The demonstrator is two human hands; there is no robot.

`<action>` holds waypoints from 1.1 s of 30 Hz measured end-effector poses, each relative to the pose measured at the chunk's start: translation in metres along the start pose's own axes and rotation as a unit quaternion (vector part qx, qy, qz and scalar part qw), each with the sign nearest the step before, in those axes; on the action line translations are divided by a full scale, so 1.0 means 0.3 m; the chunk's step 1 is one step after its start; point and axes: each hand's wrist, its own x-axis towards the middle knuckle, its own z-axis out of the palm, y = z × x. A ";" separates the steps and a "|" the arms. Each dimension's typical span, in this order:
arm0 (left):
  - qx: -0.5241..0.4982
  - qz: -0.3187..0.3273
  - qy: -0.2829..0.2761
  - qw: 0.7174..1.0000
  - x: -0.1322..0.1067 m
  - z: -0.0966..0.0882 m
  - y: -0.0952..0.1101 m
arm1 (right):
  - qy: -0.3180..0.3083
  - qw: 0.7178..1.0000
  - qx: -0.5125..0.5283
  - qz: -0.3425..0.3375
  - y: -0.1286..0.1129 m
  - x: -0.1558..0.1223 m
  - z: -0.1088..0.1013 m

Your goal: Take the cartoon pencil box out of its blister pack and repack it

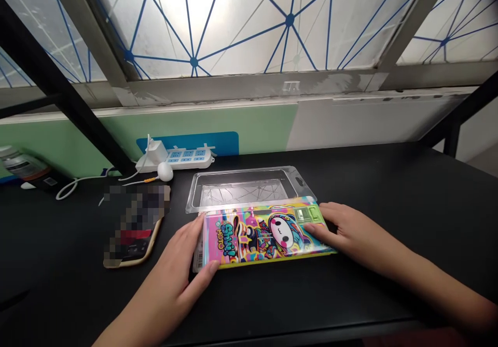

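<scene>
A brightly coloured pencil case [257,233] lies on the black table, printed with a cartoon figure and lettering. A green part with a small clear window sits near its right end. My left hand [184,261] grips the left end, with its thumb on the near corner and its fingers along the far side. Around the right end, my right hand [344,230] is closed, its thumb on top near the green part. Directly behind the case is a clear plastic packaging tray [299,183]. Clear plastic with a barcode also shows under the case's left edge.
A phone [153,233] in a tan-edged case lies to the left, partly blurred out. Behind it are a white power strip [190,157], a plug and cables. A bottle [27,165] stands far left. Black metal posts rise at both sides, before a window.
</scene>
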 end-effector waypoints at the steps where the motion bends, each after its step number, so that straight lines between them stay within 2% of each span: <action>1: 0.003 0.003 -0.003 1.000 -0.001 -0.002 0.001 | -0.007 0.999 -0.034 -0.001 -0.002 0.006 -0.008; 3: 0.009 0.004 -0.007 1.000 -0.003 -0.004 0.001 | -0.004 0.994 -0.113 -0.003 -0.006 0.016 -0.024; 5: 0.012 0.002 -0.007 1.000 -0.007 -0.003 -0.003 | 0.029 0.982 -0.184 -0.020 -0.015 0.021 -0.036; 9: 0.020 0.012 -0.008 1.000 -0.015 0.012 -0.019 | 0.103 0.953 -0.267 -0.097 -0.086 0.026 -0.024; 13: 0.008 0.014 0.000 1.000 -0.014 0.022 -0.024 | 0.118 0.951 -0.232 -0.168 -0.227 0.064 0.048; 17: -0.012 0.004 0.002 1.000 -0.009 0.016 -0.021 | 0.144 0.953 -0.188 -0.191 -0.323 0.124 0.120; 21: -0.017 0.000 0.005 1.000 -0.006 0.015 -0.023 | 0.173 0.946 -0.191 -0.197 -0.333 0.162 0.148; 25: -0.025 -0.006 0.004 1.000 -0.001 0.009 -0.014 | 0.234 0.931 -0.196 -0.200 -0.330 0.178 0.148; 30: -0.065 -0.006 -0.026 0.997 0.008 -0.027 0.008 | 0.321 0.895 -0.198 -0.239 -0.331 0.170 0.129; 33: -0.114 -0.010 -0.046 0.992 0.001 -0.046 0.006 | 0.354 0.864 -0.195 -0.300 -0.326 0.121 0.104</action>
